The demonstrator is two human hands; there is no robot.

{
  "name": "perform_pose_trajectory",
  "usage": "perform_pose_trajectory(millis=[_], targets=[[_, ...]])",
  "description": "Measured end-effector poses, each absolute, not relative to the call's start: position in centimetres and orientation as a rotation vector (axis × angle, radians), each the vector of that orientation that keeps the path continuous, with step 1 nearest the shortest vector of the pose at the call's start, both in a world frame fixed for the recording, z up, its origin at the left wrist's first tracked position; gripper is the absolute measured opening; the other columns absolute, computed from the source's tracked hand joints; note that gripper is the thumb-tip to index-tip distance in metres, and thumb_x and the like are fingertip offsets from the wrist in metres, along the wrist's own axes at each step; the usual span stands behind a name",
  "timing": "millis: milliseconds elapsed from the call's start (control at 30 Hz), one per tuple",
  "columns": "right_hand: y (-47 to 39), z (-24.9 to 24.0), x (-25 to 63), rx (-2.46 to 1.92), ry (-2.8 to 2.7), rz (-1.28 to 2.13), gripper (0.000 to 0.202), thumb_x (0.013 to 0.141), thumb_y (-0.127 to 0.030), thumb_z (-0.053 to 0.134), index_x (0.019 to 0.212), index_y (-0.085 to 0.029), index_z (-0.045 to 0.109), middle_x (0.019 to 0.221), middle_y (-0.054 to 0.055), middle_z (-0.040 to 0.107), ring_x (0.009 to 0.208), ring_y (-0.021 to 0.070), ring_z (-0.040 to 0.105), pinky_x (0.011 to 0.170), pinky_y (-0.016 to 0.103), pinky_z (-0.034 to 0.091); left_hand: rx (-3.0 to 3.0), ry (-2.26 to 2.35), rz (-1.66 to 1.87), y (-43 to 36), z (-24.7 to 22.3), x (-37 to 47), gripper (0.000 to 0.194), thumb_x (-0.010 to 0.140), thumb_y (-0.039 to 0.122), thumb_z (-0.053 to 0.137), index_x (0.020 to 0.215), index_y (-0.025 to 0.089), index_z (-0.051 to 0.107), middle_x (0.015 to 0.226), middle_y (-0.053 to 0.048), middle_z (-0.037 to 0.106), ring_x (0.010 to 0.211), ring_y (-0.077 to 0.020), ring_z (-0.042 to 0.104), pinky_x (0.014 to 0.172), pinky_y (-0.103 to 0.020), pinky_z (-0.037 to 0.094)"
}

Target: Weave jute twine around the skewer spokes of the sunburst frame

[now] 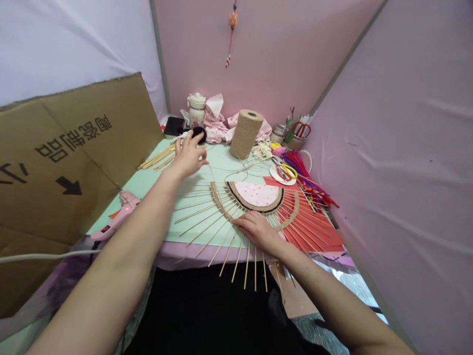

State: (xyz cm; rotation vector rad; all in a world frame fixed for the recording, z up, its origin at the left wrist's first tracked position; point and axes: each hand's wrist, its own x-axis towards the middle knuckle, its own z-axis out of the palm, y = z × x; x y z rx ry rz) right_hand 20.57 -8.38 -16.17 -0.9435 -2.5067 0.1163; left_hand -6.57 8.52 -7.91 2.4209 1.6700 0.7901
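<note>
A half-round piece with a pink dotted centre [257, 193], edged in twine and a black band, lies on the table with many thin sticks [199, 223] fanning out toward the front. Outer bands of twine [294, 209] cross the sticks. My right hand [258, 230] rests on the sticks below the centre, its fingers together at the twine band; what it pinches is too small to make out. My left hand [188, 157] is raised above the table at the back left, fingers apart, with a thin strand of twine [211, 170] running down from near its thumb.
A large twine spool [247, 133] stands behind. At left are a cardboard sheet [74, 162], a pink glue gun [120, 214] and loose sticks [157, 159]. To the right lie scissors [287, 171], red sheets [314, 227] and coloured pipe cleaners [299, 165]. A white bottle [196, 111] stands behind.
</note>
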Motion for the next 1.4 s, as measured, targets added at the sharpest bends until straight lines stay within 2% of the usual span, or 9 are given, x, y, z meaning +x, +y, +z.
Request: perform_pose_trajectory(millis=[100,233,367,533,633,700,833,1100,1400], targets=[[-8.4,-16.2,20.6,-0.959,-2.508,0.135,0.023,0.1,-0.022,0.049,0.117,-0.019,0.063,0.095,0.009,0.068,0.091,0.0214,0.059,0.083,0.038,0.048,2.19,1.731,0.514,10.3,-9.0,-7.4,0.007,0.072,0.021,0.071,0.076,0.016,0.068,0.112,-0.012,0.07,0.121,-0.0355,0.056,0.107,-0.053,0.038],[-8.4,-16.3,20.7,-0.958,-2.518,0.135,0.023,0.099,-0.021,0.05,0.118,-0.019,0.063,0.097,0.009,0.068,0.092,0.0212,0.058,0.084,0.037,0.047,1.991,1.585,0.683,10.0,-8.6,-9.2,0.028,0.078,0.032,0.063,0.103,0.019,0.067,0.107,-0.008,0.072,0.095,-0.0206,0.067,0.083,-0.03,0.052],[-8.4,-16.4,20.7,-0.949,-2.52,0.12,0.025,0.099,-0.02,0.049,0.119,-0.02,0.063,0.096,0.008,0.068,0.09,0.0208,0.058,0.083,0.037,0.047,1.87,1.631,0.678,8.9,-7.4,-10.8,0.031,0.079,0.035,0.058,0.104,0.02,0.066,0.105,-0.009,0.072,0.084,-0.0187,0.066,0.071,-0.026,0.051],[-8.3,-16.3,20.7,-0.924,-2.521,0.112,0.024,0.097,-0.017,0.053,0.118,-0.019,0.065,0.097,0.008,0.069,0.089,0.0196,0.058,0.082,0.035,0.046,2.094,1.853,0.263,6.3,-4.8,-11.4,0.024,0.072,0.025,0.067,0.096,0.022,0.071,0.098,-0.01,0.072,0.093,-0.0281,0.066,0.084,-0.036,0.049],[-8.3,-16.2,20.7,-0.92,-2.52,0.103,0.024,0.098,-0.017,0.053,0.118,-0.018,0.065,0.096,0.007,0.069,0.088,0.0198,0.057,0.081,0.035,0.045,2.211,2.014,0.513,3.1,-3.8,-9.7,0.027,0.081,0.026,0.061,0.107,0.02,0.067,0.107,-0.015,0.068,0.104,-0.0358,0.062,0.09,-0.046,0.046],[-8.3,-16.2,20.7,-0.924,-2.521,0.103,0.023,0.098,-0.017,0.052,0.117,-0.019,0.065,0.096,0.007,0.068,0.088,0.0199,0.057,0.081,0.035,0.045,2.398,1.714,0.704,0.9,-4.5,-7.7,0.019,0.083,0.025,0.06,0.1,0.02,0.067,0.108,-0.012,0.067,0.105,-0.0301,0.061,0.093,-0.041,0.046],[-8.4,-16.3,20.7,-0.931,-2.53,0.099,0.023,0.099,-0.019,0.051,0.118,-0.02,0.064,0.095,0.007,0.068,0.088,0.0203,0.056,0.081,0.035,0.045,2.539,0.988,0.414,-1.6,-8.3,-4.3,0.017,0.086,0.018,0.054,0.099,0.02,0.066,0.114,-0.007,0.065,0.103,-0.021,0.061,0.091,-0.032,0.047],[-8.3,-16.5,20.9,-0.951,-2.541,0.139,0.024,0.098,-0.019,0.052,0.12,-0.021,0.064,0.098,0.007,0.068,0.091,0.0204,0.057,0.084,0.036,0.045,2.548,0.975,0.365,-1.2,-11.5,-4.0,0.013,0.088,0.02,0.051,0.092,0.02,0.064,0.097,-0.005,0.064,0.093,-0.0203,0.06,0.078,-0.031,0.045],[-8.3,-16.4,21.0,-0.963,-2.55,0.158,0.028,0.1,-0.022,0.049,0.123,-0.023,0.064,0.098,0.008,0.068,0.092,0.0213,0.058,0.085,0.038,0.047,2.523,0.985,0.372,-1.4,-12.4,-3.9,0.018,0.089,0.021,0.044,0.083,0.02,0.061,0.095,-0.003,0.061,0.086,-0.0174,0.058,0.071,-0.027,0.041]])
